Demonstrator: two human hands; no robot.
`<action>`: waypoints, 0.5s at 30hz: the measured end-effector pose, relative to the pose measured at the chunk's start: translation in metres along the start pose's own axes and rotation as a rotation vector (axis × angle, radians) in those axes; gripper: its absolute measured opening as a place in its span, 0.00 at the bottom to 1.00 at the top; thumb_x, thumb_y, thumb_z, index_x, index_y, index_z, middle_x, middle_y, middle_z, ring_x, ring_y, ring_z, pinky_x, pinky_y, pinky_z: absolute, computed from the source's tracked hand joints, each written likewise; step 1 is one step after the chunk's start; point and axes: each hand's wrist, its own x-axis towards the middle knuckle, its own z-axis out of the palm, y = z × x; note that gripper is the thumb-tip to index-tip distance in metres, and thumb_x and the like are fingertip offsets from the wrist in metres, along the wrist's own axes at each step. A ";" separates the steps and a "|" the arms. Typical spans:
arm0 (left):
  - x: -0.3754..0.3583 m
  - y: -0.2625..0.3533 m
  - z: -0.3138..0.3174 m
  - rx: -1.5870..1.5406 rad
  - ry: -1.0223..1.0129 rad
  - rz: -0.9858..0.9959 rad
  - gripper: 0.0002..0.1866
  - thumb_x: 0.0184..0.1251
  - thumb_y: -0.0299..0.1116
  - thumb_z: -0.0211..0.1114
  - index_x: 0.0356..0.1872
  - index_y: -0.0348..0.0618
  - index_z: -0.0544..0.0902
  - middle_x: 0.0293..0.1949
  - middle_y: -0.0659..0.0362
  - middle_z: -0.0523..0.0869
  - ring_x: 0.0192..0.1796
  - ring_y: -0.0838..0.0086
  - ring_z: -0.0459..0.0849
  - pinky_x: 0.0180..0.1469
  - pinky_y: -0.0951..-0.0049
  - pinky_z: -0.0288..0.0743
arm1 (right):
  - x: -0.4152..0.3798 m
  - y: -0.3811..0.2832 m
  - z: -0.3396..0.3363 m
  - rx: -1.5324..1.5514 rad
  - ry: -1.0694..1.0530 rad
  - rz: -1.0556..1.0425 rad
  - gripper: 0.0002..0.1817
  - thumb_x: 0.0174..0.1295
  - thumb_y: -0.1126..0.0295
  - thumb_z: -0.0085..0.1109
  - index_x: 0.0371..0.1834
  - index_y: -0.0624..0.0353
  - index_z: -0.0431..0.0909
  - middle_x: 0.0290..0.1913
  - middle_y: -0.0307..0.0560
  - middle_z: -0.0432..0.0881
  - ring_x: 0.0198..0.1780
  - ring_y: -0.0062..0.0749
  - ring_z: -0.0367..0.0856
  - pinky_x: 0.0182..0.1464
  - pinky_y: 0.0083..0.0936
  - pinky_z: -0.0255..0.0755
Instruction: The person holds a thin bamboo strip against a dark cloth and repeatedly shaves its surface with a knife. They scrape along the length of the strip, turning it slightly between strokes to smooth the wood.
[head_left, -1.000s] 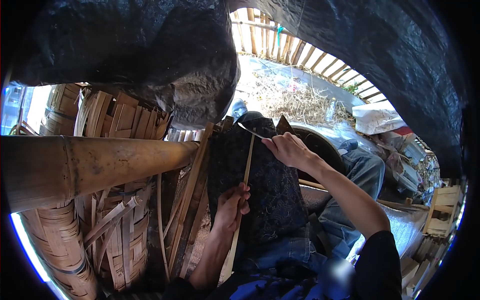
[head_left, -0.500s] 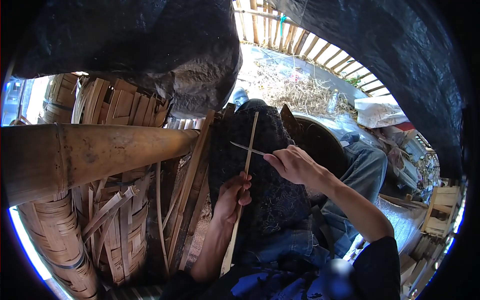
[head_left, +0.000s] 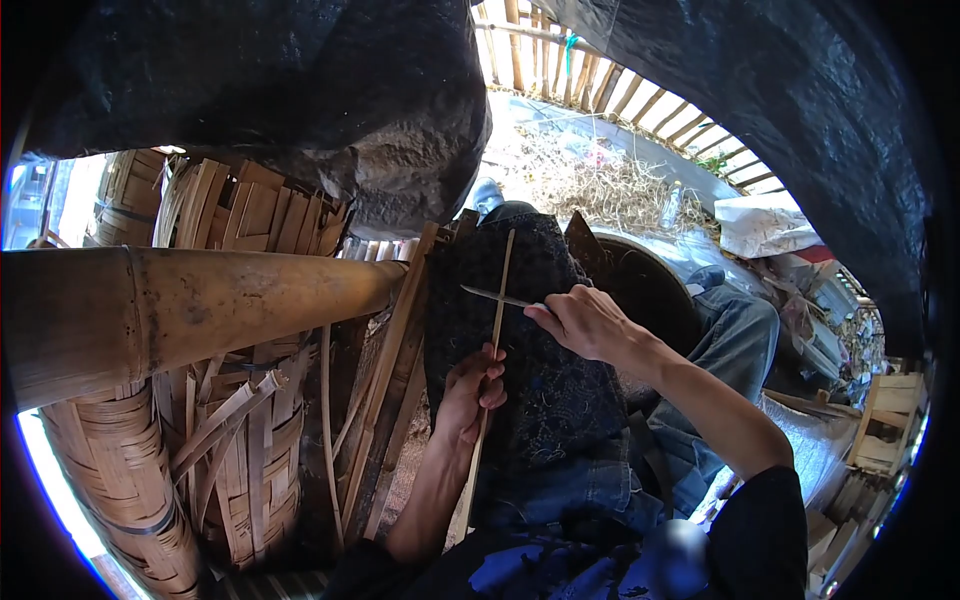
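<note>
My left hand (head_left: 472, 392) is closed around a long, thin bamboo strip (head_left: 504, 270), which runs from near my body up over my lap. In my right hand (head_left: 585, 322) is a knife (head_left: 490, 295), its handle mostly hidden by the fingers. The blade points left and crosses the strip above my left hand, seemingly touching it. Beneath both hands a dark patterned cloth (head_left: 545, 400) covers my thigh.
A thick bamboo pole (head_left: 220, 300) juts in from the left. Woven bamboo baskets (head_left: 125, 470) and split bamboo pieces (head_left: 385, 400) crowd that side. Black plastic sheeting (head_left: 300, 90) hangs overhead. Dry straw (head_left: 610, 180) lies beyond my knees, and a wooden crate (head_left: 888, 425) stands at right.
The view has shifted slightly, so the surroundings sit a little to the right. Both hands keep their grips, and the blade still crosses the strip at nearly the same place.
</note>
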 end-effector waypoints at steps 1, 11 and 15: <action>0.000 0.000 0.000 0.000 -0.001 0.000 0.10 0.70 0.29 0.52 0.46 0.33 0.73 0.28 0.64 0.73 0.15 0.85 0.64 0.19 0.83 0.57 | 0.001 0.000 0.000 -0.004 0.005 -0.007 0.27 0.69 0.57 0.51 0.12 0.62 0.69 0.11 0.58 0.69 0.16 0.56 0.72 0.18 0.40 0.66; -0.007 -0.001 0.014 0.080 0.065 -0.012 0.10 0.72 0.32 0.52 0.44 0.35 0.74 0.24 0.67 0.72 0.14 0.87 0.62 0.19 0.84 0.56 | 0.029 0.049 0.009 -0.196 0.259 -0.139 0.23 0.67 0.61 0.55 0.13 0.57 0.66 0.08 0.50 0.67 0.11 0.46 0.71 0.13 0.37 0.62; -0.004 0.002 0.007 0.021 0.020 0.004 0.11 0.72 0.32 0.54 0.45 0.33 0.72 0.26 0.63 0.73 0.16 0.86 0.64 0.20 0.83 0.57 | 0.041 0.059 0.017 -0.267 0.359 -0.245 0.23 0.67 0.63 0.56 0.13 0.58 0.66 0.08 0.50 0.65 0.10 0.46 0.68 0.14 0.36 0.60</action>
